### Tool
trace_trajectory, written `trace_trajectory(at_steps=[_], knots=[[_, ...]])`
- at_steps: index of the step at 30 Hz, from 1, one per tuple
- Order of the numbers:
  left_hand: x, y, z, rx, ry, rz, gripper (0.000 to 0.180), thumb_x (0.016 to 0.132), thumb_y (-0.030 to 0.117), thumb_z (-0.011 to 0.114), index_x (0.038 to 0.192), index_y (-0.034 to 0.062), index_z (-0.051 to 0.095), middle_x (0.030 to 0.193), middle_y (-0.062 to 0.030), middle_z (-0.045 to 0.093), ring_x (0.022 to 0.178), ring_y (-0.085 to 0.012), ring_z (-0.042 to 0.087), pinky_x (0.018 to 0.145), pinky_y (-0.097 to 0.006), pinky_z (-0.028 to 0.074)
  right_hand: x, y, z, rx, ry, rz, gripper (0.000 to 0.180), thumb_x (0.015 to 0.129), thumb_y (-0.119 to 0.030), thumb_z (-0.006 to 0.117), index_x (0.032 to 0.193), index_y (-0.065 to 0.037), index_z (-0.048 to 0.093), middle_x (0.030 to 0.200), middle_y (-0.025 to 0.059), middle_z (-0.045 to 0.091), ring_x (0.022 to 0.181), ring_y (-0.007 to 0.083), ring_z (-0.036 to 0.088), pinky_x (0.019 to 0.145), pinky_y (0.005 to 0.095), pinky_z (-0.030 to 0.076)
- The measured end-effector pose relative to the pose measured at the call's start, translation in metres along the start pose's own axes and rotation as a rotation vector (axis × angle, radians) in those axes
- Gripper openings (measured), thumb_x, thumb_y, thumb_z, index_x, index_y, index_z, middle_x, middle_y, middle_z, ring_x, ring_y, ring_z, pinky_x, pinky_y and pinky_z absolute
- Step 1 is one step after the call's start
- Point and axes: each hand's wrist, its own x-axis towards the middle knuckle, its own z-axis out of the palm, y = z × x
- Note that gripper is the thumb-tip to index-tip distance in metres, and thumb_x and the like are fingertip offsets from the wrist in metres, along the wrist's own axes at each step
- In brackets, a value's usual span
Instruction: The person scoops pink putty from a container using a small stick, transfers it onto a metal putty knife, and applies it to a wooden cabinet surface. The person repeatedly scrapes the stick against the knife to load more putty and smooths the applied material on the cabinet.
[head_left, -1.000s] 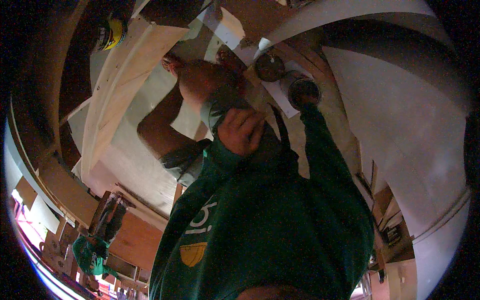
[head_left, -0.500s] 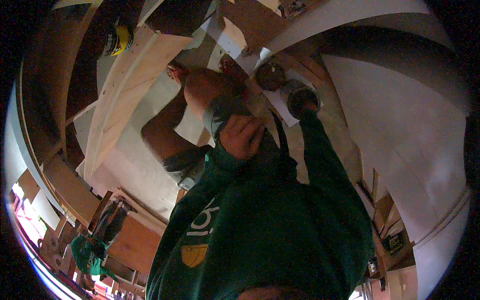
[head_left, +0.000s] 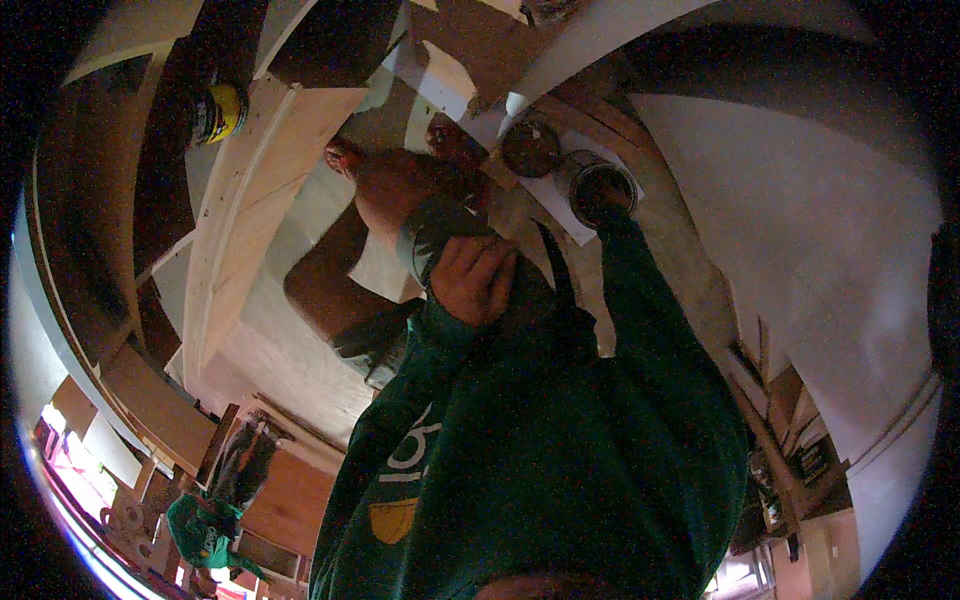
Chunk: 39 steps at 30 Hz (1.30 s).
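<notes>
My right hand reaches down into the mouth of a round open can standing on a pale sheet. The can's wall and dark inside hide its fingers, and whatever they may hold. Beside it, to the left, stands a second round container with a dark brownish top. My left hand lies over my bent leg with its fingers curled in; its palm is turned away, so anything inside is hidden. Both arms wear dark green sleeves.
Long pale wooden boards run along the left, with a yellow and black can by their far end. Large white curved panels fill the right side. Another person in a green shirt is at the lower left, beside a brown wooden panel.
The view has shifted a little, so the cans and boards sit slightly further left. My right hand stays in the can, appearing slightly deeper. My left hand remains curled on the leg.
</notes>
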Motion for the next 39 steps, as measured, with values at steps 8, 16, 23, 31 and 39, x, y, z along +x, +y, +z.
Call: trace_trajectory(at_steps=[8,16,23,31,39], knots=[[0.003,0.004,0.004,0.021,0.051,0.01,0.028,0.078,0.004,0.076,0.105,0.008,0.071,0.097,-0.0096,0.069,0.082,-0.031,0.063,0.07,-0.041,0.054,-0.032,0.049,-0.013,0.164,0.04,-0.01,0.065,0.088,-0.024,0.076,0.146,-0.01,0.051,0.141,0.015,0.06,0.125,0.0352,0.061,0.104,0.0522,0.053],[-0.001,0.002,0.008,-0.018,-0.003,0.026,0.022,0.079,0.005,0.075,0.1,0.0085,0.071,0.097,-0.0099,0.069,0.081,-0.0322,0.062,0.069,-0.043,0.053,-0.099,0.149,-0.025,0.485,0.113,0.04,0.066,0.087,-0.022,0.078,0.146,-0.01,0.051,0.14,0.0152,0.061,0.124,0.0351,0.062,0.103,0.052,0.054],[-0.01,-0.004,0.011,0.042,0.087,0.109,0.019,0.082,0.005,0.074,0.101,0.0065,0.071,0.095,-0.0107,0.068,0.083,-0.0331,0.062,0.069,-0.043,0.052,-0.124,0.206,-0.021,-0.325,0.129,-0.307,0.065,0.086,-0.018,0.079,0.145,-0.009,0.053,0.139,0.0158,0.062,0.122,0.0341,0.063,0.102,0.0502,0.056],[-0.017,-0.002,0.002,0.023,0.091,0.08,0.017,0.084,0.005,0.073,0.101,0.0062,0.071,0.094,-0.0115,0.068,0.084,-0.0337,0.062,0.071,-0.043,0.052,-0.102,0.209,0.014,0.673,0.269,0.299,0.063,0.087,-0.028,0.077,0.142,-0.007,0.056,0.137,0.0149,0.063,0.119,0.0329,0.065,0.097,0.0462,0.057],[-0.015,-0.003,0.0,0.052,0.048,0.091,0.018,0.085,0.005,0.072,0.102,0.0057,0.071,0.096,-0.0117,0.068,0.086,-0.0337,0.063,0.075,-0.043,0.053,-0.034,0.093,0.004,0.382,0.161,0.108,0.063,0.087,-0.026,0.078,0.143,-0.008,0.055,0.139,0.0139,0.061,0.122,0.0328,0.063,0.1,0.0464,0.055]])
